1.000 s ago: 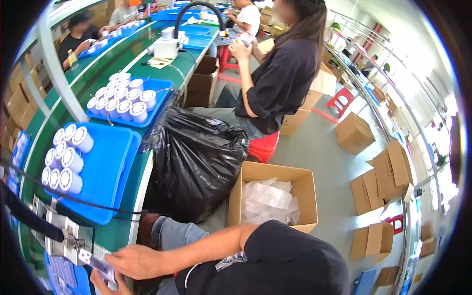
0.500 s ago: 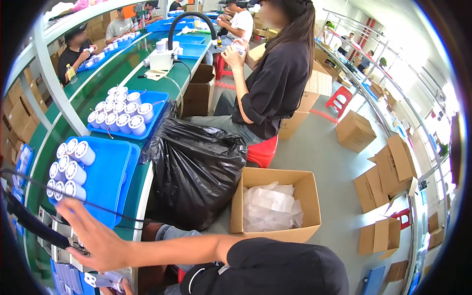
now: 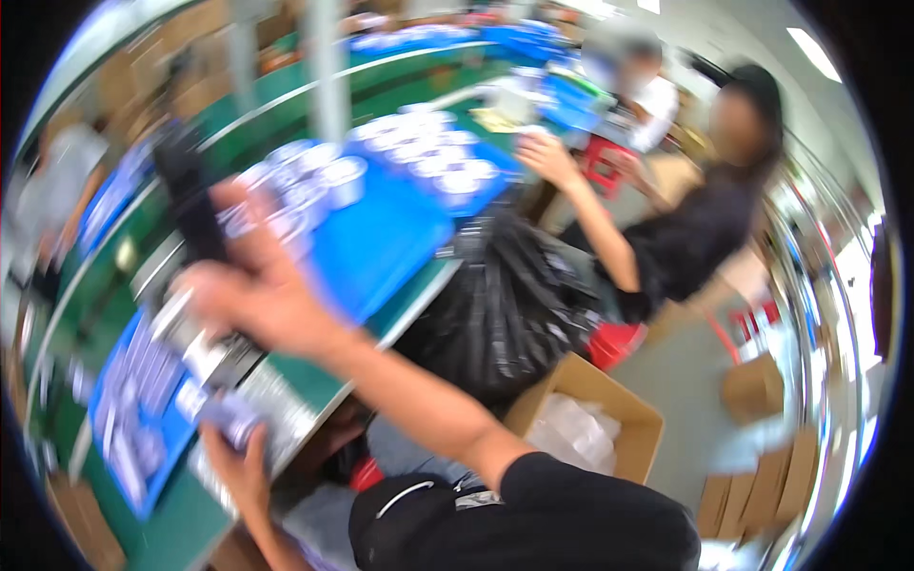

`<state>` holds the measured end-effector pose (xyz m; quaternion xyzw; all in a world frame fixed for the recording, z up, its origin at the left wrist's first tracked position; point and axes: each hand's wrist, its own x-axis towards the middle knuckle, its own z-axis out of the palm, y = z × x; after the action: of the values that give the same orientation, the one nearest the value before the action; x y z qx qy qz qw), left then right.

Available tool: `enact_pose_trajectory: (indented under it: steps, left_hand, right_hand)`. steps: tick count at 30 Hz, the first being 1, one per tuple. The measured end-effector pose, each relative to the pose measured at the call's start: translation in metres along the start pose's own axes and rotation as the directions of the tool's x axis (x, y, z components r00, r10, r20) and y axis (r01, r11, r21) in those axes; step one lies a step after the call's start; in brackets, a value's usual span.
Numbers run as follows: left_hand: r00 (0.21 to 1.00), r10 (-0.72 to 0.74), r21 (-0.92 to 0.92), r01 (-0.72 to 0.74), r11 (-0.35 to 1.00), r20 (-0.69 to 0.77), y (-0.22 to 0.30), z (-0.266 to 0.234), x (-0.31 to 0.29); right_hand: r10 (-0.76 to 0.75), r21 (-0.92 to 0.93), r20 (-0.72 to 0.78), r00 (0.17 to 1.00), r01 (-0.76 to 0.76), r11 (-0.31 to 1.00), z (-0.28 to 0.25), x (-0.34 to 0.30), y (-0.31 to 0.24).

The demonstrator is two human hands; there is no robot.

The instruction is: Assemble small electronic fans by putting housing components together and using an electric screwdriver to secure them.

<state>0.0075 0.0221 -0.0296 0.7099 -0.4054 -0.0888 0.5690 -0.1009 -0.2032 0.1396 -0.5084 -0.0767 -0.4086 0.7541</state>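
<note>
My right hand [image 3: 262,300] is raised over the green workbench [image 3: 181,533], fingers spread wide and gripping nothing; the frame is heavily blurred. It sits just in front of a black upright piece [image 3: 195,214] whose kind I cannot tell. My left hand [image 3: 233,457], low at the bench edge, is closed around a small pale cylindrical container [image 3: 224,417]. Matching white-capped containers [image 3: 419,152] stand in rows on a blue tray [image 3: 381,238] beyond. A black bag [image 3: 505,314] and an open cardboard box [image 3: 586,419] stand beside the bench.

blue trays [image 3: 400,238], white-capped containers [image 3: 419,157], green bench [image 3: 276,376], black bag [image 3: 505,314], brown box [image 3: 595,404].
</note>
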Motion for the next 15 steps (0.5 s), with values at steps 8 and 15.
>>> enact_pose_trajectory:
  steps: [8, 15]
  left_hand:
    - [0.993, -0.012, 0.088, 0.022, 0.996, -0.121, 0.029, 0.002, 0.011]
    - [0.989, -0.024, 0.099, 0.039, 0.994, -0.147, 0.03, 0.0, 0.013]
  right_hand:
    - [0.111, -0.022, 0.353, 0.929, -0.11, 0.994, -0.02, -0.021, -0.018]
    - [-0.261, -0.24, 0.207, 0.943, 0.307, 0.921, 0.031, 0.059, -0.005]
